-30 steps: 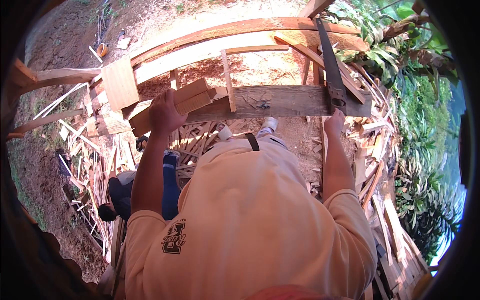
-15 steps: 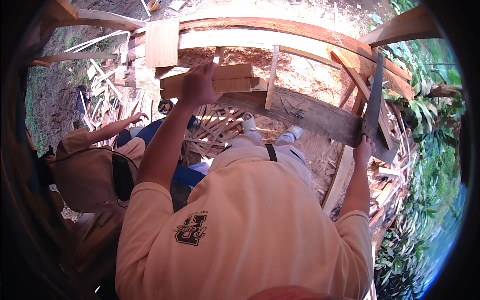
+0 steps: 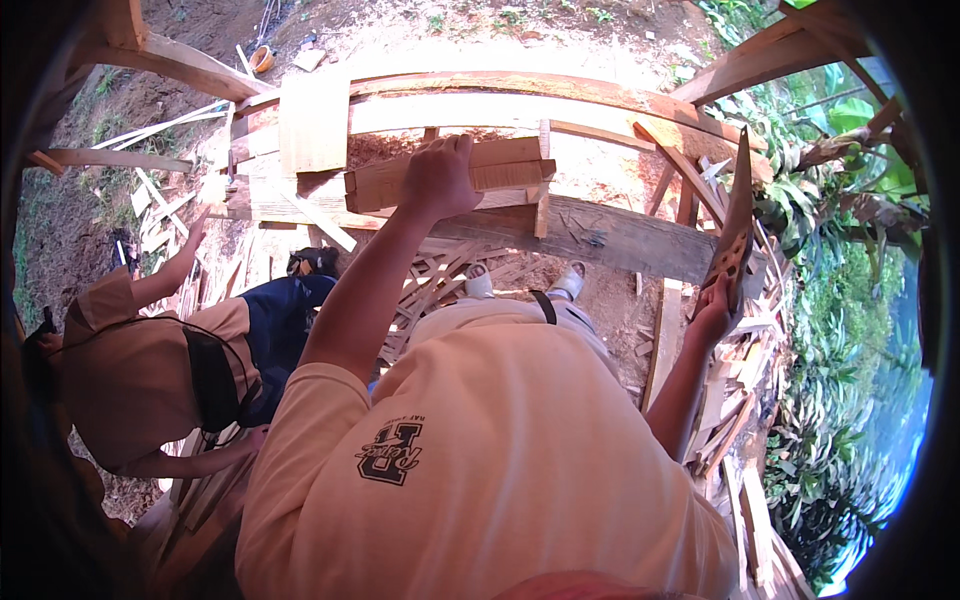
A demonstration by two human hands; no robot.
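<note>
My left hand (image 3: 440,182) is wrapped over the top of a pair of short wooden blocks (image 3: 512,166), held together above the far side of the bench. Beside their right end, a narrow wooden strip (image 3: 542,205) stands across the bench plank (image 3: 635,243). My right hand (image 3: 716,308) grips the handle of a handsaw (image 3: 732,215) at the plank's right end. The saw's blade points away from me, tip upward in the picture, apart from the blocks. My left fingers are partly hidden behind the wood.
Another person (image 3: 170,370) is close on my left, one arm reaching forward. A flat pale board (image 3: 314,122) lies on the far rail (image 3: 560,88). Wood offcuts (image 3: 425,290) litter the ground around my feet. Leafy plants (image 3: 835,370) grow to the right.
The blocks in my left hand have shifted right and turned slightly. The handsaw has tilted, showing more of its handle side. The other person has shifted left, arm now stretched farther forward.
</note>
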